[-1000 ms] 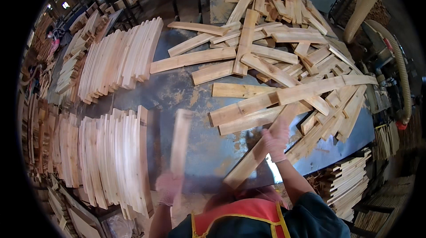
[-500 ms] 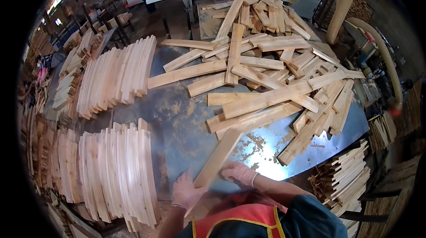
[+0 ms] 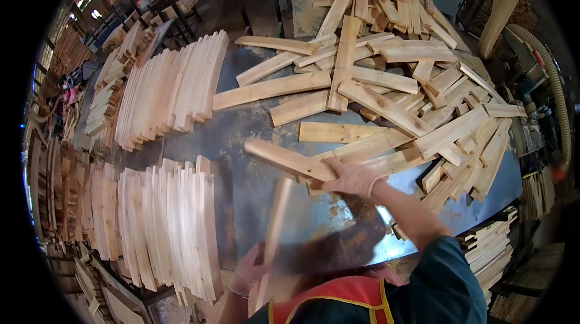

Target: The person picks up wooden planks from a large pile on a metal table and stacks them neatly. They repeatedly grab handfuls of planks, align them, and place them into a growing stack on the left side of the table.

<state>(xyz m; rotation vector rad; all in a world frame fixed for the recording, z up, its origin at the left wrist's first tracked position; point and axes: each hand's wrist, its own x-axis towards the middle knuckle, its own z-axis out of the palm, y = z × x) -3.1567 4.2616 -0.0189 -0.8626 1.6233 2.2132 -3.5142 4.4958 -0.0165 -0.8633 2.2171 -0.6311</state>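
My left hand (image 3: pixel 249 271), in a thin pale glove, is closed around the lower part of a narrow wooden board (image 3: pixel 277 218), which stands tilted on edge near the table's front. Out over the front of the loose pile, my gloved right hand (image 3: pixel 353 177) grips the right end of another wooden board (image 3: pixel 284 157). That board slants up to the left, its far end reaching past the pile. Beneath and behind it lie more boards (image 3: pixel 362 146) of the jumbled heap. The fingertips of the right hand are partly hidden.
Two rows of boards stand on edge at the left, a near row (image 3: pixel 169 227) and a far row (image 3: pixel 172 85). The metal table (image 3: pixel 241 203) bears patches of sawdust. Stacked boards (image 3: pixel 492 251) are at the right, below a ribbed hose (image 3: pixel 559 94).
My right hand has moved forward from the table's front edge to the pile and taken hold of a board. The left-hand board has turned onto its narrow edge. The view has shifted slightly.
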